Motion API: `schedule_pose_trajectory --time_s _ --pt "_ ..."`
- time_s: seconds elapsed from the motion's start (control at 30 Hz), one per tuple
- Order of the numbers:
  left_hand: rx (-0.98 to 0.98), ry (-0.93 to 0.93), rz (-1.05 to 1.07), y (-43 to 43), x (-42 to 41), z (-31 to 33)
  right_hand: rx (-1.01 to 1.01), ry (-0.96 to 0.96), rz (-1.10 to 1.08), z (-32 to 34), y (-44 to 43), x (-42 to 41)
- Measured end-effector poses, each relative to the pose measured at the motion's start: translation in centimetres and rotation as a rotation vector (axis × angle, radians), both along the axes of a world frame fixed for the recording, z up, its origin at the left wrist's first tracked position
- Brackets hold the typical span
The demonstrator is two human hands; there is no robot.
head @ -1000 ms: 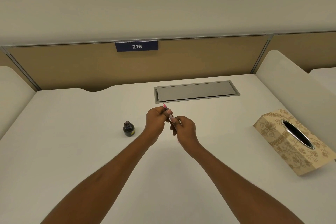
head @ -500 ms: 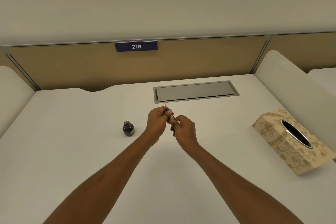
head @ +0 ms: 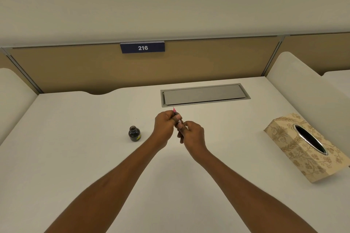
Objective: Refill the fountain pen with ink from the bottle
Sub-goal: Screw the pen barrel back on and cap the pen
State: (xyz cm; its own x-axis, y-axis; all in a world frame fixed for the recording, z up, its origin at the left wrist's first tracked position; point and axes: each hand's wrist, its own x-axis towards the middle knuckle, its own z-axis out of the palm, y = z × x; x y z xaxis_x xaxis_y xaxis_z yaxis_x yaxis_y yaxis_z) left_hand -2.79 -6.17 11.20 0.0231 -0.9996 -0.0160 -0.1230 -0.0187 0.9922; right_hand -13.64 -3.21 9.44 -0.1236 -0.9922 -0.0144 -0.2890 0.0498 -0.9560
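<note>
Both hands meet above the middle of the white desk [head: 75, 157]. My left hand [head: 164, 125] grips the upper part of a fountain pen [head: 174, 112], whose pink tip pokes out above the fingers and points away from me. My right hand [head: 191, 134] pinches the pen's lower end just below; most of the pen is hidden by fingers. A small dark ink bottle [head: 134, 133] stands uncapped on the desk, a short way left of my left hand.
A patterned tissue box [head: 303, 147] lies at the right. A grey cable hatch [head: 205, 95] is set into the desk behind the hands. White side dividers [head: 306, 92] flank the desk, and a tan back panel carries a "216" sign [head: 142, 47].
The hands have stayed almost in place; my right hand's fingers have shifted slightly on the pen's lower end. The bottle has not moved.
</note>
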Motion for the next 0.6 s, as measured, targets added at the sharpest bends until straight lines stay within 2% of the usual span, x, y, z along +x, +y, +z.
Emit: schedule_pose_trajectory --time_s 0.1,0.27,0.6 --pt "0.015 -0.023 -0.028 -0.2 0.3 -0.1 -0.002 -0.005 0.005 -0.4 0.2 0.2" --pt "0.069 -0.054 -0.046 -0.7 0.8 -0.6 -0.029 0.259 0.013 -1.0 0.2 0.1" --pt "0.114 -0.192 -0.05 -0.5 1.0 -2.8 0.031 0.2 -0.058 -3.1 0.1 0.4"
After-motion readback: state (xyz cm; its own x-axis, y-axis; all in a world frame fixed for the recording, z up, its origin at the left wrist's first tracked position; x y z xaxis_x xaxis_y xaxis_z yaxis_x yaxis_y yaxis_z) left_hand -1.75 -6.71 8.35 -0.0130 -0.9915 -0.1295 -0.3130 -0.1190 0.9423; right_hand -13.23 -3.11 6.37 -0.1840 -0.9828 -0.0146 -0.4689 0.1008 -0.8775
